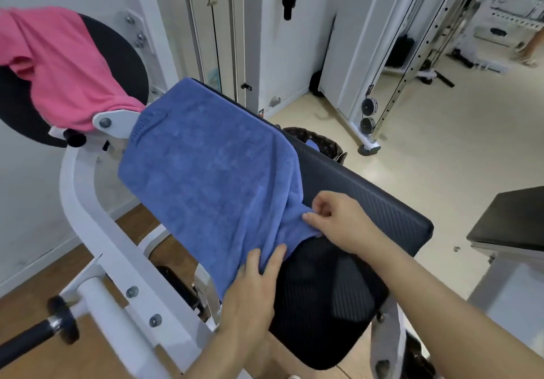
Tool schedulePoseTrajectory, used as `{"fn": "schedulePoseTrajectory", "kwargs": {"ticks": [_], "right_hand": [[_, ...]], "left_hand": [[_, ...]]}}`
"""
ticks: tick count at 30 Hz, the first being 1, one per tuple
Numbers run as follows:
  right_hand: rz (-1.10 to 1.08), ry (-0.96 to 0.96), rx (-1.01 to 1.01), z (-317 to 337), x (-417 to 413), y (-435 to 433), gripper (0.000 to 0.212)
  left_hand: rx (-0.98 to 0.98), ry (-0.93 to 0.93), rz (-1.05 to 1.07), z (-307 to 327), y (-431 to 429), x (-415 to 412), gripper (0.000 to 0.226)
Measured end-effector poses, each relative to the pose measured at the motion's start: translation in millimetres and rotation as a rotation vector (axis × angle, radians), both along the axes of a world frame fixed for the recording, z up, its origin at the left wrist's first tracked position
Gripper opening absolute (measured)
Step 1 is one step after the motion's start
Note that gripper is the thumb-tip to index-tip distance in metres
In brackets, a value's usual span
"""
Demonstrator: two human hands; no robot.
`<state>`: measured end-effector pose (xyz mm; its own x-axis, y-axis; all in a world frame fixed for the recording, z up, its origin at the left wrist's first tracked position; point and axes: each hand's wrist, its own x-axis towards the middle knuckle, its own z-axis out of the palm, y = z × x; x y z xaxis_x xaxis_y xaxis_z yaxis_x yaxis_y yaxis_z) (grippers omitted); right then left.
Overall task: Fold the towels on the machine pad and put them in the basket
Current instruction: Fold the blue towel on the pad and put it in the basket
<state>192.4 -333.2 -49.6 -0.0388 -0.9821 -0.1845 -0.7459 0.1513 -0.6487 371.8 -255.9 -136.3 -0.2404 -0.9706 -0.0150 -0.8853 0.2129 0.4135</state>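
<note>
Pinching near corner of blue towel (206, 172) with right hand (338, 219), pressing hem flat-fingered with left hand (250, 290); risks sliding off sloped machine pad (368, 190) if either hold slackens mid-fold.

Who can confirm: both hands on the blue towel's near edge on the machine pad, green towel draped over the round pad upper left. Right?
Wrong colour: the head view shows a pink towel over the round pad, not green. Rest holds: left hand and right hand are on the near edge of the blue towel on the machine pad.
</note>
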Motion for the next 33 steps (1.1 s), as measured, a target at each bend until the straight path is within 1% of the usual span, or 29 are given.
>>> {"fn": "schedulePoseTrajectory", "kwargs": {"ticks": [2,3,5,6,9,10,11,13,14,15,17,18,19,20,21,22,23,24,26,28,30,33], "right_hand": [[-0.041,-0.251,0.076,14.0,-16.7,-8.8,0.023],[-0.049,-0.322,0.104,20.2,-25.6,-12.5,0.022],[-0.035,-0.368,0.160,29.8,-42.0,-19.6,0.020],[-0.023,-0.369,0.183,32.4,-49.3,-23.2,0.020],[-0.004,-0.403,0.217,38.1,-68.3,-30.7,0.023],[-0.003,-0.426,0.214,40.4,-74.9,-32.1,0.023],[0.002,-0.445,0.204,42.8,-81.4,-33.2,0.021],[0.038,-0.435,0.183,48.6,-92.9,-33.6,0.016],[0.068,-0.395,0.174,50.1,-96.7,-33.7,0.015],[0.104,-0.316,0.159,50.9,-97.6,-32.8,0.013],[0.174,-0.035,0.087,49.9,-90.4,-26.7,0.004],[0.213,0.140,0.042,46.6,-82.3,-21.2,0.008],[0.251,0.329,-0.002,41.0,-72.0,-13.7,0.021],[0.286,0.512,-0.047,34.8,-60.0,-5.0,0.035],[0.318,0.658,-0.089,28.2,-48.4,3.2,0.045],[0.351,0.754,-0.117,20.9,-39.0,9.7,0.051],[0.373,0.803,-0.135,14.3,-32.5,14.1,0.052],[0.381,0.811,-0.146,8.6,-29.8,15.5,0.050],[0.371,0.737,-0.160,6.8,-34.0,13.4,0.037],[0.379,0.634,-0.149,10.8,-44.9,12.2,0.026],[0.402,0.617,-0.123,16.4,-57.2,13.5,0.022],[0.377,0.644,-0.069,26.4,-74.7,14.2,0.020]], "left_hand": [[0.044,0.152,0.059,0.1,-1.3,-1.5,0.081],[0.072,0.255,0.090,2.8,-1.6,-2.1,0.077],[0.030,0.422,0.135,9.4,-1.2,-4.6,0.071],[-0.001,0.463,0.140,12.0,-0.2,-6.4,0.065],[-0.066,0.506,0.124,17.3,3.5,-14.1,0.036],[-0.057,0.514,0.102,18.0,4.8,-14.8,0.028],[-0.031,0.507,0.071,18.9,6.1,-14.7,0.027],[0.022,0.442,-0.018,18.2,9.9,-13.8,0.041],[0.046,0.382,-0.063,17.7,11.7,-13.8,0.046],[0.054,0.300,-0.112,17.3,13.3,-14.4,0.047],[-0.010,0.121,-0.176,11.4,15.2,-16.2,0.035],[-0.050,0.080,-0.170,8.6,15.1,-17.4,0.026],[-0.075,0.069,-0.148,6.8,15.0,-18.1,0.018],[-0.108,0.073,-0.127,5.3,14.1,-19.2,0.016],[-0.142,0.090,-0.106,3.0,13.4,-20.0,0.019],[-0.159,0.118,-0.083,1.6,13.5,-20.6,0.023],[-0.149,0.163,-0.064,1.2,14.3,-20.7,0.026],[-0.119,0.213,-0.055,1.0,16.4,-20.8,0.028],[-0.032,0.274,-0.096,0.3,21.6,-21.6,0.030],[0.016,0.291,-0.167,2.1,28.7,-25.3,0.036],[0.058,0.331,-0.213,7.5,32.8,-30.0,0.045],[0.128,0.369,-0.276,8.0,33.5,-34.8,0.048]]}}
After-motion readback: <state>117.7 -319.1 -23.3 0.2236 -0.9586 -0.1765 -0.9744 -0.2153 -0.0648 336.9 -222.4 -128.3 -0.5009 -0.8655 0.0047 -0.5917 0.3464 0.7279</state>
